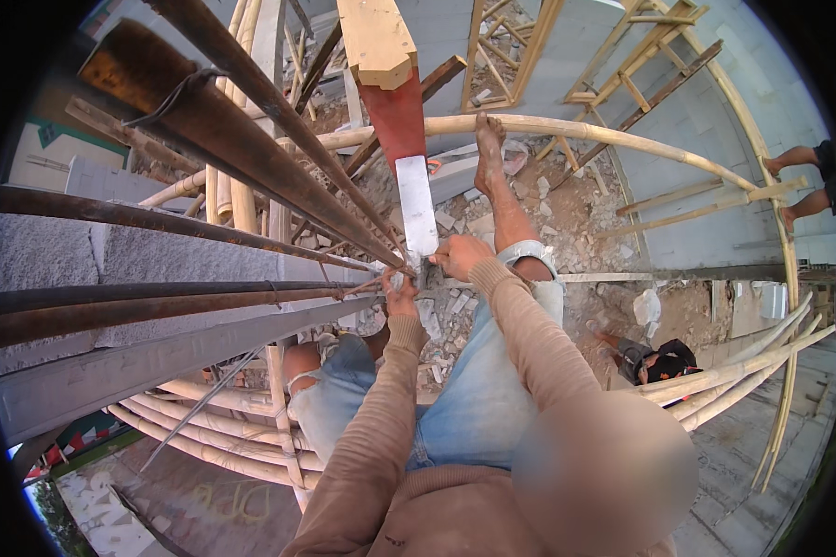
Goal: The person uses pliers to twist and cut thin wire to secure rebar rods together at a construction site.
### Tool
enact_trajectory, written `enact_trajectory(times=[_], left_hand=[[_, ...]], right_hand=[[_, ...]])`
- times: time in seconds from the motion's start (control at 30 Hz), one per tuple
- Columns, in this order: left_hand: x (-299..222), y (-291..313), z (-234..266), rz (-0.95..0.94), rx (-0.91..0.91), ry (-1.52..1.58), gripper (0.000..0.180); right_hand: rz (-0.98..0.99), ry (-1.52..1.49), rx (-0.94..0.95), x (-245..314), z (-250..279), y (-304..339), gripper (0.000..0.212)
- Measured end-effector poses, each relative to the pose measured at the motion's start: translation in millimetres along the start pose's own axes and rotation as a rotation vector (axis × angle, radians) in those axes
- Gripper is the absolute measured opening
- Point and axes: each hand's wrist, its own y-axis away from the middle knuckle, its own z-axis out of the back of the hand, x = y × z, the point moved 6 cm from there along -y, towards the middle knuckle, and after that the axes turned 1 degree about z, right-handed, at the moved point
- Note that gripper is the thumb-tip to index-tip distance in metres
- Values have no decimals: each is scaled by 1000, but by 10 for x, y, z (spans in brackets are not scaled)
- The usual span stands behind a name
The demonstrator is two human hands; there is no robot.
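I look down past my knees from a bamboo scaffold. My left hand [400,295] and my right hand [457,253] meet where several rusty steel bars [251,130] come together at one point. My left hand pinches thin tie wire [381,271] at that joint. My right hand is closed on a small tool [427,271] against the bars; its shape is hard to make out. A wooden post with a red and silver lower part [404,139] rises just behind the hands. My bare foot [489,148] rests on a bamboo pole [567,130].
Grey concrete beams [84,251] run along the left. Bamboo poles [734,371] curve around on the right and below. Rubble [576,213] lies on the ground far below. Another person in a dark cap [659,360] is down there, and someone's legs [803,181] show at the right.
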Motion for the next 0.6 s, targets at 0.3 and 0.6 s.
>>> enact_trajectory(times=[0.3, 0.6], left_hand=[[221, -78, 136, 104, -10, 296, 47], [130, 6, 87, 1, -97, 34, 12]], right_hand=[[124, -243, 192, -67, 36, -307, 26], [101, -31, 206, 181, 21, -297, 24]])
